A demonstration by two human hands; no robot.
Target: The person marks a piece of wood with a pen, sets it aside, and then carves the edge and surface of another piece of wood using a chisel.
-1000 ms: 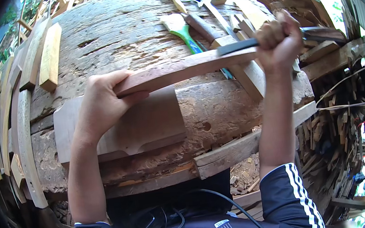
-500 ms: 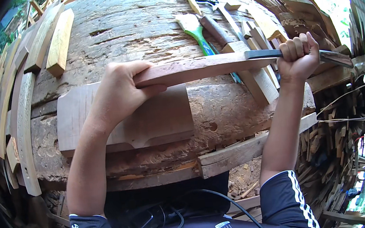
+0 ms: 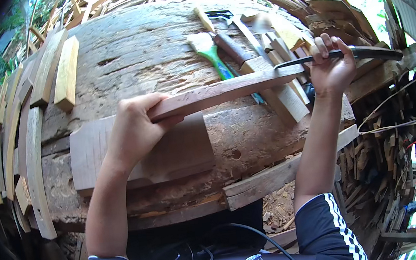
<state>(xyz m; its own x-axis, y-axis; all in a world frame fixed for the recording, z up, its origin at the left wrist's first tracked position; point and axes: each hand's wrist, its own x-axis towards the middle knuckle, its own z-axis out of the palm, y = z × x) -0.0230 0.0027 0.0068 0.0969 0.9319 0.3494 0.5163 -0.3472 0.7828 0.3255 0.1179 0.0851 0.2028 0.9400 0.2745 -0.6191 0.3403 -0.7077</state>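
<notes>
Weathered timber forms the bench [image 3: 111, 46]. Left hand [image 3: 136, 125] closes around the left end of a wooden bar [image 3: 224, 93], which spans between the hands; right hand [image 3: 333, 68], fingers curled about a dark, slender tool [image 3: 374, 52], lies just beyond the bar's right end.

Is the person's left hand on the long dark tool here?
No, the left hand grips one end of the wooden bar, while the right hand holds the dark tool.
</notes>
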